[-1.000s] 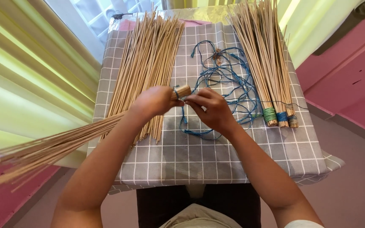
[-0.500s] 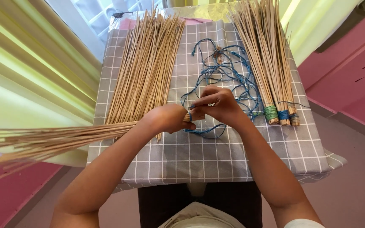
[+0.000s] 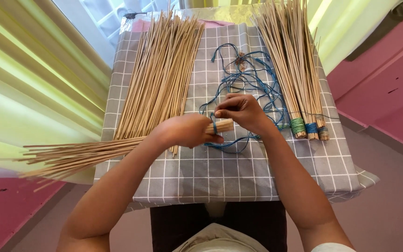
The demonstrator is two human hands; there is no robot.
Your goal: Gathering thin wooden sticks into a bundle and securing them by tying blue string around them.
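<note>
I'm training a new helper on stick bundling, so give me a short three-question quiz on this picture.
1. True or false: the left hand grips a bundle of sticks near its butt end.
2. What is looped around that bundle just beyond the left hand?
A. green tape
B. blue cord
C. a rubber band
3. On which side of the checked cloth do the already tied bundles lie?

Key
1. True; the long ends fan out past the table's left edge.
2. B; the right hand pinches the cord above the bundle.
3. The right side, bindings toward the person.
</note>
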